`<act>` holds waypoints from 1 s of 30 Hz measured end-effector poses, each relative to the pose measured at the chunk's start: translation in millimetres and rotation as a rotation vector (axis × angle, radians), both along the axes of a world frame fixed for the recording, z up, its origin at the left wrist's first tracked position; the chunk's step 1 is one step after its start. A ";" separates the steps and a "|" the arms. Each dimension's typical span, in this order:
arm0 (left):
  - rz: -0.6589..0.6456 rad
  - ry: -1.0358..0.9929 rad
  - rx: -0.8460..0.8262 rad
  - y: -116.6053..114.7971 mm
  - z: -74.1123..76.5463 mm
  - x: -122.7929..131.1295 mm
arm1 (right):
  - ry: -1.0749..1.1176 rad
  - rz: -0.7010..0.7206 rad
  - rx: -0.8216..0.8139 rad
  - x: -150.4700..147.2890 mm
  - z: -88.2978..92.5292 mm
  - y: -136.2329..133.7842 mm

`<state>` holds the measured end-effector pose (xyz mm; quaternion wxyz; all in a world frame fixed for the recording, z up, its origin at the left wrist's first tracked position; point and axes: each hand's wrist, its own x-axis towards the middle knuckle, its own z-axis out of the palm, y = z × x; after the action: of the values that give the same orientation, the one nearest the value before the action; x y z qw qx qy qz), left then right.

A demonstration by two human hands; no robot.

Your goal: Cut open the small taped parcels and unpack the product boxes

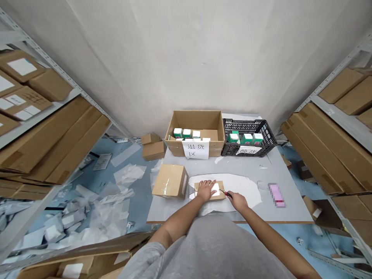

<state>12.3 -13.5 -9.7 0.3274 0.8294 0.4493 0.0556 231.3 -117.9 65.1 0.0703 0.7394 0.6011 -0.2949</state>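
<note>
My left hand point(205, 190) lies flat on a small cardboard box point(209, 186), beside its white label point(215, 189). My right hand point(238, 201) grips a red-and-black utility knife point(227, 194), whose tip is at the box's right edge. The box rests on a white sheet point(241, 188) on a grey table point(232, 166). To the left stands a larger taped cardboard box point(170, 181), a short way from my left hand. A pixelated pink item point(276, 195) lies to the right of my right hand.
At the table's back stand an open carton point(194, 121) and a black plastic crate point(248, 137), both holding small green-and-white boxes. Steel shelves with cardboard boxes point(43, 139) flank the table. Plastic film point(87, 217) litters the blue floor at left. A wall point(186, 58) rises behind.
</note>
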 end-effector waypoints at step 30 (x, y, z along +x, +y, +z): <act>-0.187 0.308 0.162 -1.1 -3.2 34.3 | 0.310 -0.592 0.022 -8.5 -66.3 20.6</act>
<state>46.7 -14.6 -12.9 0.1907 0.8898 0.4092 -0.0669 222.9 -97.3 -1.2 -0.1187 0.8291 0.3667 -0.4050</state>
